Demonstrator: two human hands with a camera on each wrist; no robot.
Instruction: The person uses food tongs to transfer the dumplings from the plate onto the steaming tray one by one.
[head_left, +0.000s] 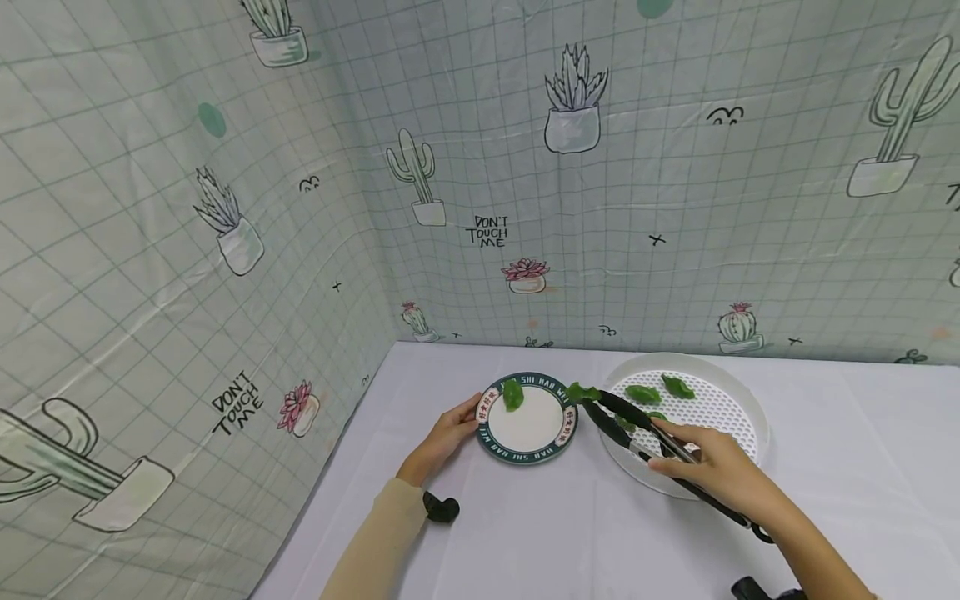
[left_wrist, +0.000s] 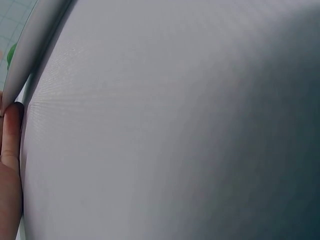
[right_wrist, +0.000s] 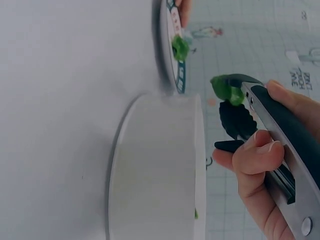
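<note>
Green leaf piece point(head_left: 582, 392), soft & crinkled, is pinched in the black scalloped tips of the tongs point(head_left: 622, 414), hanging over the gap btw the plate's right rim and the strainer's left wall. Tongs: steel arms w/ dark grips, squeezed nearly together by the right hand point(head_left: 712, 468), fingers curled round both arms. Round white plate point(head_left: 534, 427) w/ dark green lettered band, glossy, has one leaf piece point(head_left: 513, 394) lying at its far edge. Left hand point(head_left: 447, 437) rests fingertips against the plate's left rim, fingers fairly straight; no grip visible. White round strainer tray point(head_left: 753, 410), perforated floor & raised smooth wall, holds more leaf pieces point(head_left: 660, 390) at its far side. Plate and tray nearly touch. Smooth white tablecloth point(head_left: 862, 467) has open room right & near side; cactus-print curtain point(head_left: 525, 167) closes back & left.
</note>
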